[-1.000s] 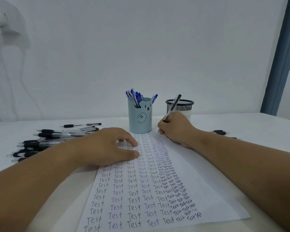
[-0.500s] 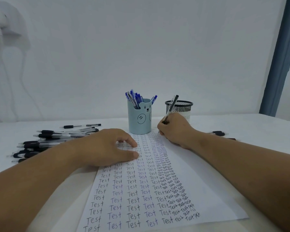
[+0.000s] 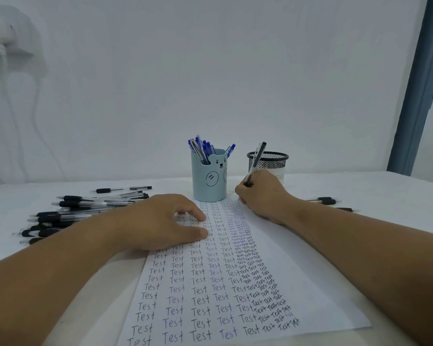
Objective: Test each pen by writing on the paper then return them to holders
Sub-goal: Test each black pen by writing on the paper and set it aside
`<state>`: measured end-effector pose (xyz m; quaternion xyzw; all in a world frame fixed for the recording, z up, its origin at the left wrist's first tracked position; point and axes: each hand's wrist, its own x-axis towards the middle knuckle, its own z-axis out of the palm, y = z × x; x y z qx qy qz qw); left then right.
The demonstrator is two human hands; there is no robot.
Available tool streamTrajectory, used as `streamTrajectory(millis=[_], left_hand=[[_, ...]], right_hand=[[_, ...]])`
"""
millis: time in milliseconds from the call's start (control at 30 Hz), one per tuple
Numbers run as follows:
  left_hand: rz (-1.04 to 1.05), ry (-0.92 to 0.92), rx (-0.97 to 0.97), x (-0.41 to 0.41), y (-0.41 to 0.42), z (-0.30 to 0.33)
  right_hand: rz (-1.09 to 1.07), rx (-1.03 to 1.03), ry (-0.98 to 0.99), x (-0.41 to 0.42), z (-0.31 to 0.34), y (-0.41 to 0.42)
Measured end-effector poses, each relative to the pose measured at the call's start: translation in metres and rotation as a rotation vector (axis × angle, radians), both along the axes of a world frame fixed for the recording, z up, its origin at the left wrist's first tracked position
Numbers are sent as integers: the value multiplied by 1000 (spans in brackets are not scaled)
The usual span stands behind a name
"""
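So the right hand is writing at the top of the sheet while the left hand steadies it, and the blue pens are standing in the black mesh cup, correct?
Not quite. The head view shows the blue pens standing in the light blue bear cup, not the black mesh cup. The rest holds: the right hand writes with a pen at the top of the sheet while the left hand steadies it.

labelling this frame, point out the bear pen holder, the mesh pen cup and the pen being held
bear pen holder [image 3: 208, 182], head view, front wall
mesh pen cup [image 3: 273, 162], head view, mesh wall
black pen [image 3: 258, 154], head view, upper barrel
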<state>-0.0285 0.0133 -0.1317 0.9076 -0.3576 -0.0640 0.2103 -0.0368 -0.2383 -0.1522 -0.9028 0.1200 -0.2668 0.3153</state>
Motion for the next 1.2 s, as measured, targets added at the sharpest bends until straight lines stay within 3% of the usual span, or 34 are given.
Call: streamTrajectory(millis=[300,500,667,933,1100,1200], left_hand=[[9,5,-14,2,0,-1],[3,25,-35,2,2,-2],[2,23,-44,0,2,-2],[5,-2,-10,-4,4,-1],[-8,-5,-15,-12,3,1],[-1,6,-39,-13,4,1]], right_hand=[[-24,-3,-19,0,1,1],[65,243,-261,-14,12,15],[144,-187,-182,-31,28,19],[404,-50,-289,-52,36,21],[452,-254,-129,-54,31,22],[400,-269,-92,-54,32,18]])
